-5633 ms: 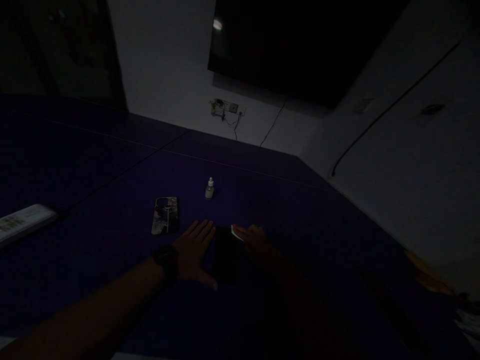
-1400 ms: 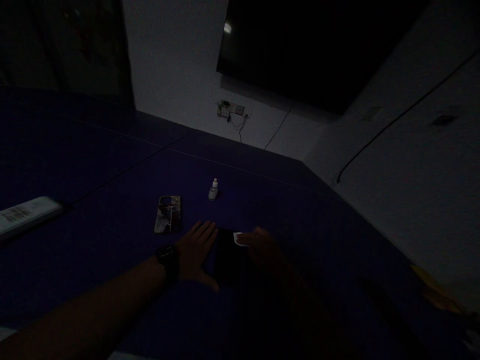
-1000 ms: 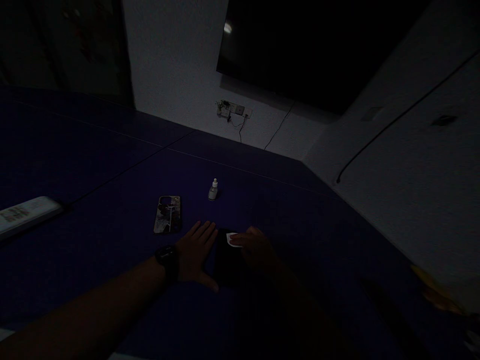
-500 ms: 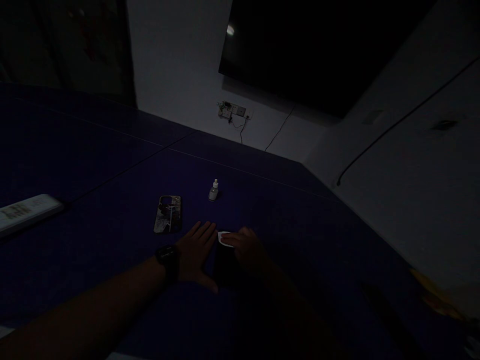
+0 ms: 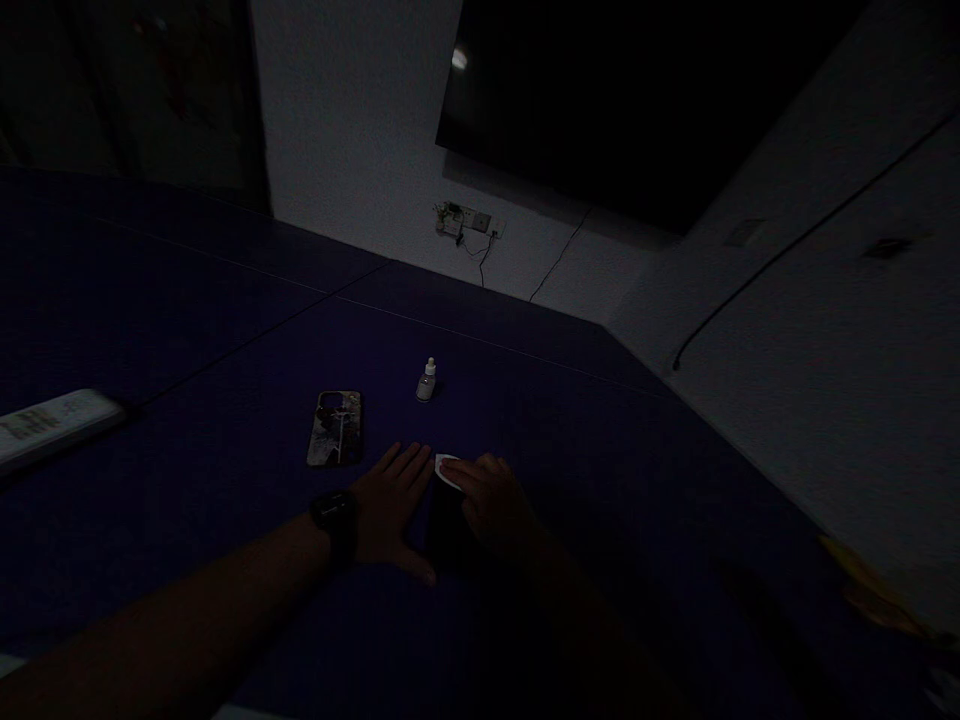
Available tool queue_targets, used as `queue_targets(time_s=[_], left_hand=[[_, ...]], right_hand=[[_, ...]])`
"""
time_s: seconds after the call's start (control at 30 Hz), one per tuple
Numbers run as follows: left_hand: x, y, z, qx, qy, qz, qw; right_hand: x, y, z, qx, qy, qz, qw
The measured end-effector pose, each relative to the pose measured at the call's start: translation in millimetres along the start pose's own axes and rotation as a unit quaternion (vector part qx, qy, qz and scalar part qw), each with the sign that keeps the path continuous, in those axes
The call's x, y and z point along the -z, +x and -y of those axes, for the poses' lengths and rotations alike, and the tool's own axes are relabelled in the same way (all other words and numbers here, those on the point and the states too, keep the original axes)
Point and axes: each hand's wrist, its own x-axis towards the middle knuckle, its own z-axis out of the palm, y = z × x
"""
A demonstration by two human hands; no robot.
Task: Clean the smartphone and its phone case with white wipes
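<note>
My left hand (image 5: 391,505) lies flat with fingers spread, along the left side of a black flat rectangular object (image 5: 448,535) that looks like a phone. A dark watch is on that wrist. My right hand (image 5: 491,497) presses a small white pad (image 5: 447,474) onto the far end of the black object, its fingers on top of the pad. The pad's material is too dark to tell. Beyond my left hand lies a phone case (image 5: 335,430) with a dark picture and a camera cutout. A small white-capped bottle (image 5: 426,382) stands upright farther back.
The blue surface (image 5: 247,300) runs back to a white wall with a socket panel (image 5: 466,219) and cables. A large dark screen (image 5: 600,100) hangs above. At far left sits a long white box-like object (image 5: 56,425). Something yellow (image 5: 874,590) lies at the right edge. The room is very dim.
My right hand has shifted slightly away from me with the white pad, toward the far end of the black object. My left hand stays in place.
</note>
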Motion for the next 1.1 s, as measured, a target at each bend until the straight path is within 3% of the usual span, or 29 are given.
queue_targets(time_s=[0.1, 0.3, 0.5, 0.67, 0.9, 1.1], left_hand=[[-1, 0, 0, 0.000, 0.007, 0.006, 1.000], [-2, 1, 0, -0.004, 0.001, -0.007, 1.000], [0, 2, 5, -0.009, -0.015, 0.027, 0.999], [4, 2, 4, -0.012, -0.018, 0.034, 0.999], [1, 1, 5, -0.008, -0.008, 0.023, 1.000], [-3, 0, 2, 0.003, 0.004, 0.007, 1.000]], right_hand=[[2, -3, -5, -0.035, -0.013, -0.005, 0.999], [-1, 0, -2, 0.017, -0.013, 0.016, 1.000], [1, -7, -16, -0.050, -0.012, -0.018, 0.999], [1, -5, -7, 0.019, 0.008, 0.019, 1.000], [4, -3, -5, -0.039, -0.020, -0.012, 0.999], [3, -2, -1, 0.025, -0.009, 0.017, 1.000]])
